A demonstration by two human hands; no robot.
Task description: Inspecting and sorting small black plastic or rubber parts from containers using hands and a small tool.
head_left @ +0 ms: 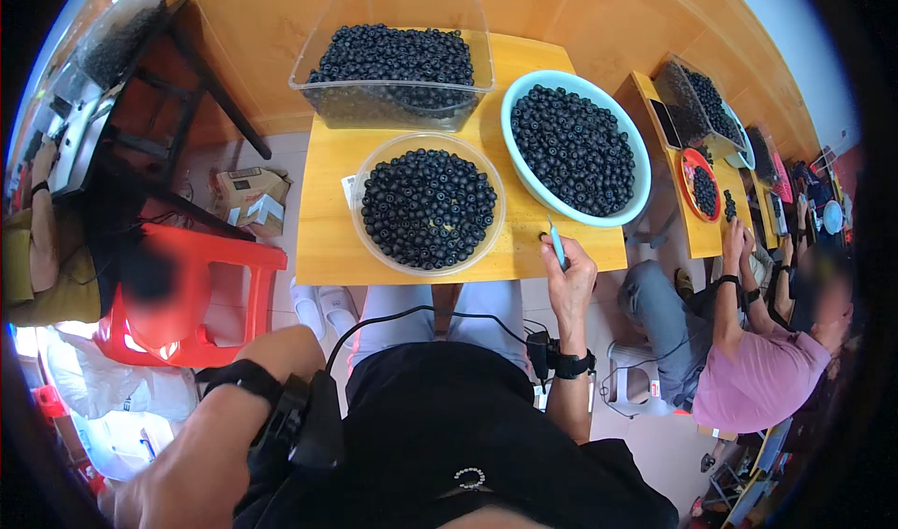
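My right hand (572, 281) is at the front edge of the wooden table, pinching a slim light-blue, pen-like tool (557, 246) with a thin tip. A small dark bit sits by its fingertips. Just beyond lies a pale-blue basin (640, 188) heaped with small, round, blackish pieces (572, 145), each with a ring-like mark; whether they are berries or beads I cannot tell. Left of that hand stands a round clear tub (358, 206) holding the same pieces. My left hand (182, 487) looms large at the lower left, away from the table; its fingers are not clearly visible.
A clear rectangular bin (391, 94) of the dark pieces stands at the table's (332, 164) back. A black cable (421, 310) runs between my wrist straps. At left are a red plastic stool (245, 276) and a cardboard box (248, 192). People sit working on both sides.
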